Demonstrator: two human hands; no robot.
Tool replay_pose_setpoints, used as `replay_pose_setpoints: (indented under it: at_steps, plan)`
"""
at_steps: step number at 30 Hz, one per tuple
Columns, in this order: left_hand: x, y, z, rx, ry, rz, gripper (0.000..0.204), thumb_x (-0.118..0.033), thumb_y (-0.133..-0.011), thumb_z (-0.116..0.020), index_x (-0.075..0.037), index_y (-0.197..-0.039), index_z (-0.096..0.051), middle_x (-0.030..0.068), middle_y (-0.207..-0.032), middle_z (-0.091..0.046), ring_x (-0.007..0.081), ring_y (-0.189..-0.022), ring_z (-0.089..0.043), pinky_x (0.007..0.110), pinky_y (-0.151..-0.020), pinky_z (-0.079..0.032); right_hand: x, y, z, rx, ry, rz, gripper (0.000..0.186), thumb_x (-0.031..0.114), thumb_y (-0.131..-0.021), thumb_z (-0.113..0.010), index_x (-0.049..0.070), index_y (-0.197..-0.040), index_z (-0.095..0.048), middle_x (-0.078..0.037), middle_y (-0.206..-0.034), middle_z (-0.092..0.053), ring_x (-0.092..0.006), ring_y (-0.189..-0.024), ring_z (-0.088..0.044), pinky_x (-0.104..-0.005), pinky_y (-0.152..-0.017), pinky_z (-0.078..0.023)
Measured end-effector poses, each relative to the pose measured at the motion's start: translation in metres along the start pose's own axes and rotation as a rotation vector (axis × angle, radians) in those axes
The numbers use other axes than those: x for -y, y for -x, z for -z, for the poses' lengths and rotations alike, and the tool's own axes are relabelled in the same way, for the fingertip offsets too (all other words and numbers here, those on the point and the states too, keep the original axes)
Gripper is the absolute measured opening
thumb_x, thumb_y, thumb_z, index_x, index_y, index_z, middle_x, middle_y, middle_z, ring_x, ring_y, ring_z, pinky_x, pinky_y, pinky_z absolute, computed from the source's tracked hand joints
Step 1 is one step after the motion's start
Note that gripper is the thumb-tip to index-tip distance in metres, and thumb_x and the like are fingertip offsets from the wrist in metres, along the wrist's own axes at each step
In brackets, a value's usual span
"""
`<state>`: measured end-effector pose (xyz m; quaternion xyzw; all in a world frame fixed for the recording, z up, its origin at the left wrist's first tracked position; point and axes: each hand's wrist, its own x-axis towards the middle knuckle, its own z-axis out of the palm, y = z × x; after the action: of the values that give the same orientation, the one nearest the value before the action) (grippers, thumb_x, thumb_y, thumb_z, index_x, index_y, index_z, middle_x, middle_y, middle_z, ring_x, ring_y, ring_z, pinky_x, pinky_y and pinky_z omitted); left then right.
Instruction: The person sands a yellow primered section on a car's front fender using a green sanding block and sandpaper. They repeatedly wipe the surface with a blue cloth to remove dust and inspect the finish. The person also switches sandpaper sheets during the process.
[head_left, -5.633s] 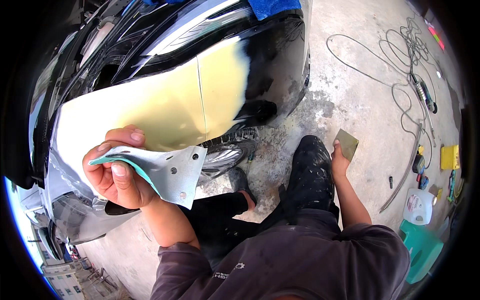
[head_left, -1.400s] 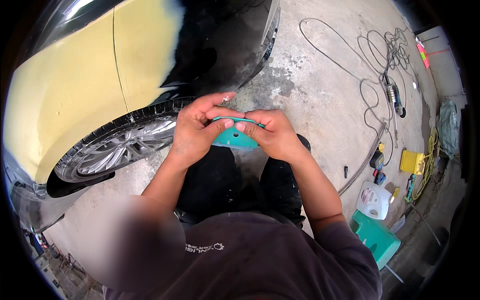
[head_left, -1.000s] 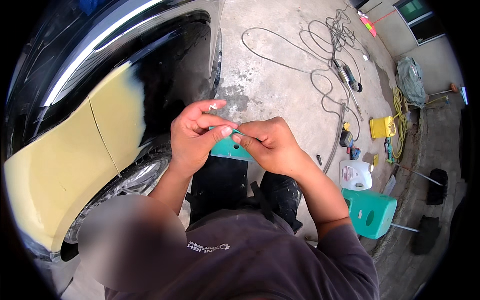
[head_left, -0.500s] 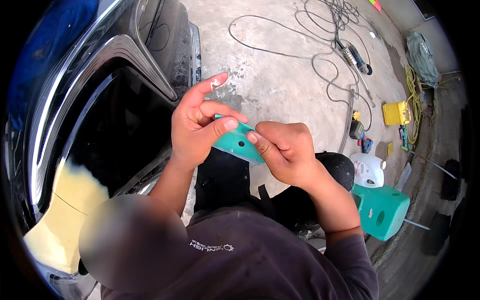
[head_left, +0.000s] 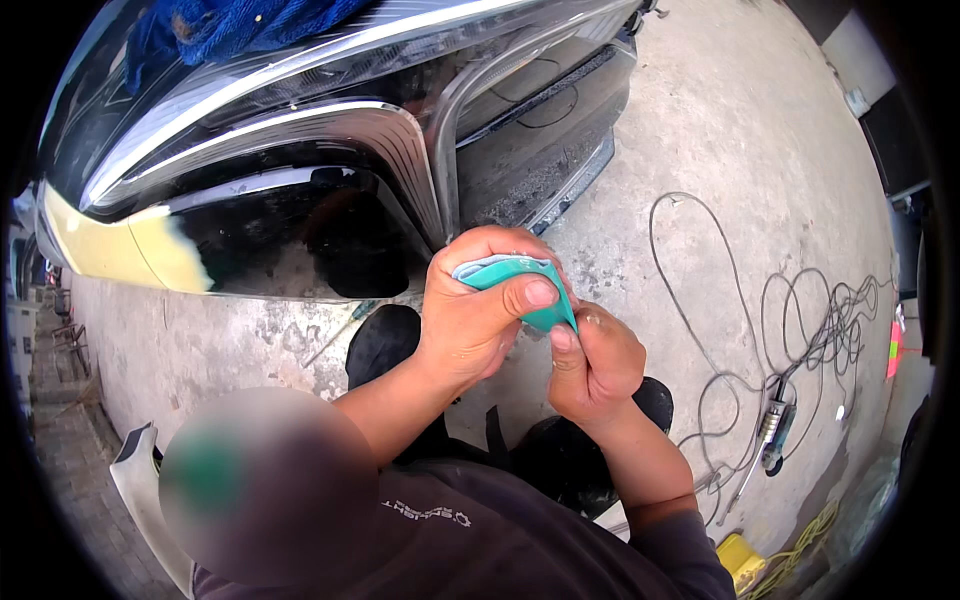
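Observation:
My left hand (head_left: pixel 462 325) is closed around a green sheet of sandpaper (head_left: pixel 553 316), its thumb pressed flat on the sheet's face. The sheet is folded, and a pale grey-blue layer shows along its upper edge. With thumb and forefinger, my right hand (head_left: pixel 597 365) pinches the sheet's lower right corner. Beyond my hands stands the front of a car, with a black bumper panel (head_left: pixel 270 235) and a pale yellow patch (head_left: pixel 170 250) at its left. White residue marks my left forefinger.
A blue cloth (head_left: pixel 240 35) lies on the car at the top left. On the concrete floor to the right, a looped black cable (head_left: pixel 733 290) runs by a hand tool with a metal barrel (head_left: pixel 770 430). A yellow container (head_left: pixel 740 560) and yellow hose (head_left: pixel 808 545) are at the lower right.
The view has swung left, toward the car. The sandpaper was held spread between both hands, its hole showing; now it is folded in my left hand, with my right fingers at its corner.

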<state>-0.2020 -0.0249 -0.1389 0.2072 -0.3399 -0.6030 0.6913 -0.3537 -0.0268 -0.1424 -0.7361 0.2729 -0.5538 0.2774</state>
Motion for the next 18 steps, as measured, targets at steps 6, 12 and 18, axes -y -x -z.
replay_pose_setpoints:
  at_steps: [6,12,18]
  plan:
    - [-0.046,0.036,-0.012,-0.519,-0.233,-0.079,0.028,-0.007,-0.093,-0.074,0.006,-0.117,-0.068,0.0199,-0.093,-0.073,0.0276,-0.084,-0.074,0.037,-0.078,-0.061,-0.01,-0.04,-0.024,0.438,-0.217,0.088,0.023,0.007,-0.089,-0.075,-0.002,-0.08,-0.056,-0.014,-0.069,-0.059,-0.0312,-0.061,-0.063,-0.0371,-0.06,-0.054]
    - [-0.066,0.083,-0.008,-0.634,-0.482,-0.245,0.019,-0.002,-0.092,-0.074,-0.002,-0.11,-0.078,0.0084,-0.104,-0.075,0.0171,-0.098,-0.068,0.028,-0.087,-0.054,0.015,-0.058,-0.057,0.707,-0.507,-0.376,0.034,0.029,-0.104,-0.063,-0.001,-0.089,-0.059,-0.011,-0.065,-0.052,-0.0221,-0.057,-0.042,-0.032,-0.053,-0.04]
    - [-0.085,0.119,0.021,-0.681,-0.417,-0.223,0.042,0.001,-0.086,-0.078,0.004,-0.126,-0.068,0.0169,-0.1,-0.072,0.025,-0.097,-0.07,0.036,-0.089,-0.057,0.018,-0.026,-0.105,0.74,-0.364,0.035,0.02,0.009,-0.091,-0.068,0.003,-0.077,-0.055,-0.014,-0.061,-0.054,-0.0333,-0.051,-0.055,-0.0411,-0.05,-0.045]
